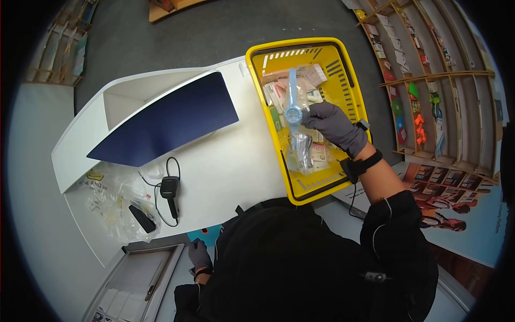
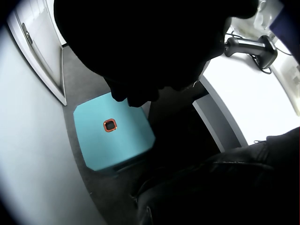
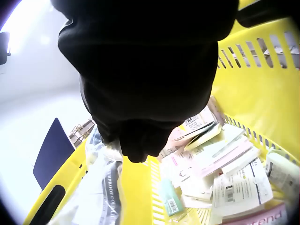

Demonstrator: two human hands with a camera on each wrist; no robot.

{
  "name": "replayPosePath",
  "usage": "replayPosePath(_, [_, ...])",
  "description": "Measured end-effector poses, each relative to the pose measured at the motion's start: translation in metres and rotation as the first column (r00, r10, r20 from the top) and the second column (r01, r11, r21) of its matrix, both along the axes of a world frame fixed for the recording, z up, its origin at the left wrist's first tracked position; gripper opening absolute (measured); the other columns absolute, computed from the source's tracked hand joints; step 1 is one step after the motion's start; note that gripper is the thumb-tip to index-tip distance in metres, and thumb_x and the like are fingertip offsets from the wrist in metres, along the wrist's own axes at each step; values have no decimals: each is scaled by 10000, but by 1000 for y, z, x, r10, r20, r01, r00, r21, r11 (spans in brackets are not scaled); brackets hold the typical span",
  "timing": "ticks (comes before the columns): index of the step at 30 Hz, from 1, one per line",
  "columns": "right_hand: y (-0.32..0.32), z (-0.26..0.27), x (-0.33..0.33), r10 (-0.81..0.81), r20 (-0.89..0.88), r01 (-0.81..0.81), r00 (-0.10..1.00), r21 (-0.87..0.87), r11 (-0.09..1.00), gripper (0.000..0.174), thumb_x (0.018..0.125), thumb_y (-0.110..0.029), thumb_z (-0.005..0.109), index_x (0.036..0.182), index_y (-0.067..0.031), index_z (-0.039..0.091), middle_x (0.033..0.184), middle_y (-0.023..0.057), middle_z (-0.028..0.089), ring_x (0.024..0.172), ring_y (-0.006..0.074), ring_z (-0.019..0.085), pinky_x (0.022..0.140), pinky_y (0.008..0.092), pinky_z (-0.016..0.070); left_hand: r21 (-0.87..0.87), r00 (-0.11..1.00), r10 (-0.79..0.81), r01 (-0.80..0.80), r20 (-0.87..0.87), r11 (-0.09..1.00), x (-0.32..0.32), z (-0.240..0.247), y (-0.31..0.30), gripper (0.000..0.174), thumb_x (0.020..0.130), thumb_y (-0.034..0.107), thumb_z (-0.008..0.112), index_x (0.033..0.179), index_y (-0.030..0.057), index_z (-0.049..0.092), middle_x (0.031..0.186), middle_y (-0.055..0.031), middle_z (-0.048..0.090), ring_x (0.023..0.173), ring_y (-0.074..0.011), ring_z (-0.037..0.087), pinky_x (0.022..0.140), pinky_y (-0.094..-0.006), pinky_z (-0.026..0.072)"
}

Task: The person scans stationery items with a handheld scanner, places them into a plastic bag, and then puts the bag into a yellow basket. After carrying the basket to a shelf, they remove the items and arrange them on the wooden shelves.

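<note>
The gloved right hand [image 1: 333, 127] pinches a light blue wristwatch [image 1: 293, 114] in a clear bag, over the yellow basket [image 1: 282, 177]. Under the watch, a second bagged watch [image 1: 303, 152], dark or grey, lies among small boxes and packets [image 1: 316, 75]. In the right wrist view the dark hand [image 3: 145, 84] hangs above packets [image 3: 239, 187], its fingertips together on clear plastic at the basket's left side. Down beside the body, the gloved left hand [image 1: 199, 254] has loosely bent fingers and holds nothing visible; in the left wrist view it is a dark shape [image 2: 150, 42].
A handheld scanner [image 1: 169, 188] with a cable lies on the white counter [image 1: 236, 177], beside a dark blue panel [image 1: 171, 123]. Left of it are crumpled clear bags [image 1: 110, 201] and a black object [image 1: 142, 218]. A teal box [image 2: 93, 140] stands below. Shelves [image 1: 450, 107] line the right.
</note>
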State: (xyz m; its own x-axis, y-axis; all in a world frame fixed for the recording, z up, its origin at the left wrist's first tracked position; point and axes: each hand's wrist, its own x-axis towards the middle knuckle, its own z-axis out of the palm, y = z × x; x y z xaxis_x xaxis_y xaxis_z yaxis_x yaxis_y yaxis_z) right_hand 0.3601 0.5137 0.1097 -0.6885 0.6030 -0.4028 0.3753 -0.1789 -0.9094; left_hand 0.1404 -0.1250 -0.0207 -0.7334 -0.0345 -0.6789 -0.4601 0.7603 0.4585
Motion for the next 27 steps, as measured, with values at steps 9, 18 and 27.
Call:
replayPosePath(9, [2,12,0,8,16,-7,1000,-55,998,243,946,-6,774,1188,18,774,1056,66,802,974,128,738,917,280,588,7,999,-50,50,-14,999,-5,-8,13,320,941,145,707,1203,-35,745,917,-86,741,810,-176,665,752,-329,530])
replayPosePath(18, [12,23,-2,118,213,-151,970,145,978,187,946,-53,756,1113,30,758,1026,83,798,974,140,742,916,296,586,27,1000,-18,18,-13,999,-3,-15,1,314,943,146,709,1200,-30,746,917,-90,743,808,-177,668,747,-331,531])
replayPosePath(27, [27,46,-15,348,361,-476,865,371,798,156,980,-109,746,1093,-8,785,939,121,782,869,219,735,836,357,576,61,1000,-28,28,3,998,6,-25,-9,290,958,160,697,1174,-28,736,880,-75,729,767,-168,652,719,-332,523])
